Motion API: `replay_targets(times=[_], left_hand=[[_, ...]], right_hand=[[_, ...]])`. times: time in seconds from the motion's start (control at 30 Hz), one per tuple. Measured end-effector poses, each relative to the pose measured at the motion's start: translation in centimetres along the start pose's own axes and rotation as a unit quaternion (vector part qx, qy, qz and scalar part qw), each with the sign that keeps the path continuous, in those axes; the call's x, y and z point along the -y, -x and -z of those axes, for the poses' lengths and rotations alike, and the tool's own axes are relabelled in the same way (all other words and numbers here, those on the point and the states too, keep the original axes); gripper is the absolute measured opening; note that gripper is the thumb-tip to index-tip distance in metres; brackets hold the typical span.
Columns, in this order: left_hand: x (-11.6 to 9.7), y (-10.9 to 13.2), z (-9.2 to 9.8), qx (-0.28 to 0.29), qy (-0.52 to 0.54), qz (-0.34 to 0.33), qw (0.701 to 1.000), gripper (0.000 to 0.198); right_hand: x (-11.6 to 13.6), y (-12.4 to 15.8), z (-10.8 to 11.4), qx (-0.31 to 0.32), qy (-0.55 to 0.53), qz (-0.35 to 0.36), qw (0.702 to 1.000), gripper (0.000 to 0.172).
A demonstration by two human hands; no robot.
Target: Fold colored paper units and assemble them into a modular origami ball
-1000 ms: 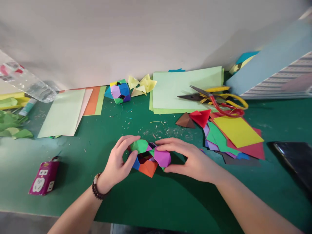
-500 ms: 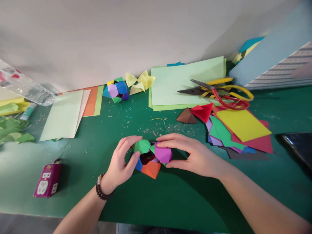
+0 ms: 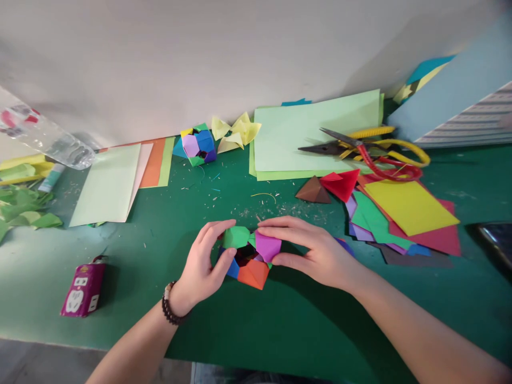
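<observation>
Both hands hold a many-coloured folded-paper ball (image 3: 253, 272), with green, purple, orange and blue faces and dark gaps between them. My left hand (image 3: 206, 261) grips its left side, thumb below and fingers along the green face. On the right, my right hand (image 3: 306, 248) pinches the purple face between thumb and fingers. The ball's far side and the fingertips behind it are partly hidden. Farther back, a smaller finished-looking paper ball (image 3: 199, 145) stands beside pale yellow folded pieces (image 3: 236, 130). A brown folded piece (image 3: 313, 190) and a red one (image 3: 340, 184) lie beyond my right hand.
Pliers (image 3: 328, 149) and red-handled scissors (image 3: 384, 160) lie on pale green sheets (image 3: 296, 140). Coloured paper (image 3: 412, 207) is piled at right, near a dark phone-like object (image 3: 492, 240). At left are a purple carton (image 3: 83, 289), paper sheets (image 3: 106, 184) and a plastic bottle (image 3: 52, 136).
The view has shifted slightly, so the table things appear a little farther right. Both hands keep their hold on the paper ball, with the right fingers slightly closer in on the purple face.
</observation>
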State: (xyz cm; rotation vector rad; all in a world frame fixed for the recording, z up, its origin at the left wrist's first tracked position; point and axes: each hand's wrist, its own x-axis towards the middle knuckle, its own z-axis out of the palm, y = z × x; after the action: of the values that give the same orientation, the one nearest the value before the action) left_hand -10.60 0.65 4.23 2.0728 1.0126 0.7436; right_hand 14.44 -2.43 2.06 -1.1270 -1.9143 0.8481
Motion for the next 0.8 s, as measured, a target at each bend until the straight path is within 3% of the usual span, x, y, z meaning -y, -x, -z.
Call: replay_targets(times=[0.8], left_hand=[[-2.0, 1.1, -0.7, -0.039, 0.033, -0.050, 0.997, 0.040]], right_hand=[[2.8, 0.4, -0.6, -0.049, 0.037, 0.013, 0.998, 0.038]])
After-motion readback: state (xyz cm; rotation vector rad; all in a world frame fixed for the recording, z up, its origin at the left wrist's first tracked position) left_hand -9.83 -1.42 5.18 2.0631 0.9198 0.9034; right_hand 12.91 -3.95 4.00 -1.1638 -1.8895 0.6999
